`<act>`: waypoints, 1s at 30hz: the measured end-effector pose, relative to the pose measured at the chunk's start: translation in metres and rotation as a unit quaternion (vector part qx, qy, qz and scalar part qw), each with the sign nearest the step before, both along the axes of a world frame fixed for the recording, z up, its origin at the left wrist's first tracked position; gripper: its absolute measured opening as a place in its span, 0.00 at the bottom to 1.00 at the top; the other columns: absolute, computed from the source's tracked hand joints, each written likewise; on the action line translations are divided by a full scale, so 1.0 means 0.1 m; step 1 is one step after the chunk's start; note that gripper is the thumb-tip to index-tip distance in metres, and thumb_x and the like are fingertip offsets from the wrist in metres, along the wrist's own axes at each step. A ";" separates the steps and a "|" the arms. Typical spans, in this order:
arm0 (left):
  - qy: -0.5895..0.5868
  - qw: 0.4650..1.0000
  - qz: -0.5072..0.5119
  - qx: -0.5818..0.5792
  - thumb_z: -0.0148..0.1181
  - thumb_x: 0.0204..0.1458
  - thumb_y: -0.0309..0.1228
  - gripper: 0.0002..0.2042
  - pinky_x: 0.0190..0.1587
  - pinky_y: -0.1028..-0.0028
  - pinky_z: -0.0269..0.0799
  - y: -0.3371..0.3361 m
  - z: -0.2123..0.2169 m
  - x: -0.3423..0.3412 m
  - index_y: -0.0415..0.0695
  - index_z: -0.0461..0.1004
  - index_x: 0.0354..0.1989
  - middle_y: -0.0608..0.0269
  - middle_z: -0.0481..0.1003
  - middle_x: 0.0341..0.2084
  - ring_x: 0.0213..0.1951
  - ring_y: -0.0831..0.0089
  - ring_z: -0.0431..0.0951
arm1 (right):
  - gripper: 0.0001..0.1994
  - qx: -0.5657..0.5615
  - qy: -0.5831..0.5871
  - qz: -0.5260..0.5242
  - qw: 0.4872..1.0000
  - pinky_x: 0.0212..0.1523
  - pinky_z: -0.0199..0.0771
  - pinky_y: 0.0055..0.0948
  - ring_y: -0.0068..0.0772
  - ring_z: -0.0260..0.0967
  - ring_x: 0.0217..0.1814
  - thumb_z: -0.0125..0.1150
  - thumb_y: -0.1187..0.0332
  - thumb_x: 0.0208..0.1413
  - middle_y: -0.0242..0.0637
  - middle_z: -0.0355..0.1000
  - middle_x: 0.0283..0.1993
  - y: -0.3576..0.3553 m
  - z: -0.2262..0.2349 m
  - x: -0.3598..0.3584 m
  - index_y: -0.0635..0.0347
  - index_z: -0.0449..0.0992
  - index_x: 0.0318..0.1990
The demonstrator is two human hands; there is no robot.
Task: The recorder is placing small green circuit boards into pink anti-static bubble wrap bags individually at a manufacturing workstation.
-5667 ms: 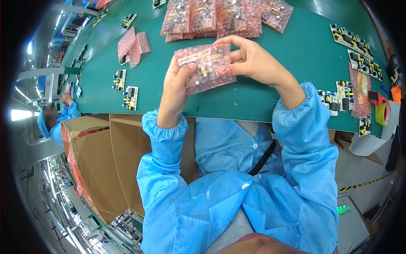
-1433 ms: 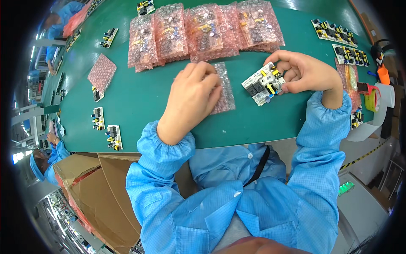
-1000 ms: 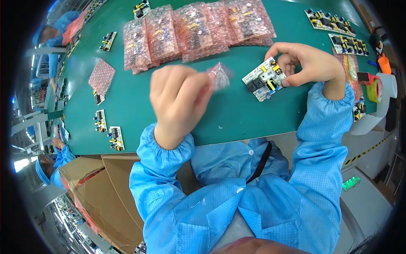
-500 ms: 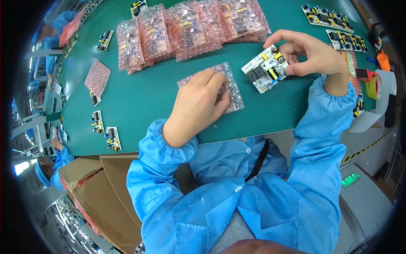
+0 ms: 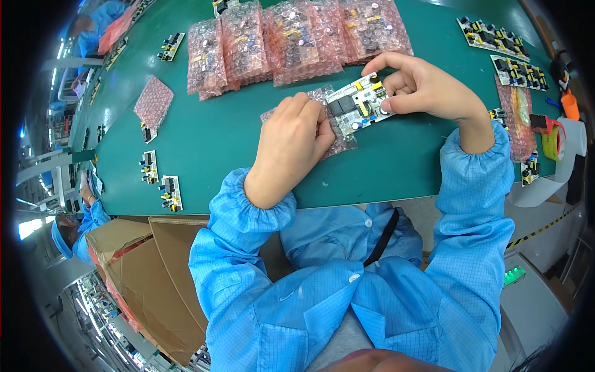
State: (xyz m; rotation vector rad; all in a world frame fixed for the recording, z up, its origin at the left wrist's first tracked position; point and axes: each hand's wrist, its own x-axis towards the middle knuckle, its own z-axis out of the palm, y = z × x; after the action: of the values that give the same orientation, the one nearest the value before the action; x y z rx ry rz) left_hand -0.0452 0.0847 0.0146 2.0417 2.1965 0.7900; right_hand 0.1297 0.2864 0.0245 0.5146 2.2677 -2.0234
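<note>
In my right hand (image 5: 412, 87) is a white circuit board (image 5: 359, 106) with black, yellow and blue parts, pinched at its right end. Its left end overlaps a pink bubble-wrap bag (image 5: 339, 144) lying on the green table. Curled fingers of my left hand (image 5: 291, 133) hold the bag's left side; the fingertips are partly hidden. Whether the board's end is inside the bag's mouth or only over it, I cannot tell. Beyond my hands stand stacks of pink bubble-wrap bags (image 5: 297, 43) with boards inside.
Loose circuit boards (image 5: 170, 193) lie at the table's left, near another bubble-wrap bag (image 5: 154, 102). More boards (image 5: 493, 38) sit at the far right. A tape roll (image 5: 553, 141) stands at the right edge. An opened cardboard box (image 5: 149, 279) is below left. Co-workers in blue are at far left.
My right hand has carried the circuit board left, so it now overlaps the bag. The left hand still grips the bag. The whole view has shifted slightly.
</note>
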 end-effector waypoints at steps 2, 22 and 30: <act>-0.005 1.000 -0.003 0.010 0.65 0.45 0.21 0.06 0.34 0.62 0.72 0.01 -0.01 -0.02 0.40 0.72 0.27 0.57 0.72 0.26 0.32 0.58 0.75 | 0.24 -0.001 -0.005 0.008 1.000 0.27 0.62 0.14 0.11 0.67 0.29 0.65 0.75 0.54 0.30 0.74 0.31 0.00 0.01 0.00 0.63 0.66 0.59; -0.074 0.985 -0.017 0.154 0.68 0.40 0.18 0.09 0.46 0.65 0.71 -0.03 -0.05 -0.05 0.42 0.76 0.30 0.58 0.75 0.41 0.44 0.60 0.74 | 0.30 -0.047 0.012 -0.048 0.998 0.27 0.59 0.16 0.11 0.64 0.27 0.66 0.72 0.54 0.28 0.73 0.29 -0.19 0.06 -0.10 0.64 0.62 0.63; -0.063 0.983 -0.006 0.174 0.69 0.39 0.19 0.10 0.49 0.64 0.69 -0.04 -0.06 -0.04 0.43 0.77 0.30 0.59 0.76 0.40 0.45 0.60 0.74 | 0.34 -0.058 0.005 -0.029 0.998 0.25 0.60 0.15 0.13 0.67 0.27 0.67 0.75 0.54 0.33 0.74 0.30 -0.34 0.02 -0.15 0.63 0.56 0.67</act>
State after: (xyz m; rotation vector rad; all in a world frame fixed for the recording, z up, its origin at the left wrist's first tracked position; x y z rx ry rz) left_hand -0.0497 0.0805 0.0087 2.0690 2.0960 1.3461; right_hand 0.1148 0.2527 0.0262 0.5679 2.1482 -2.1734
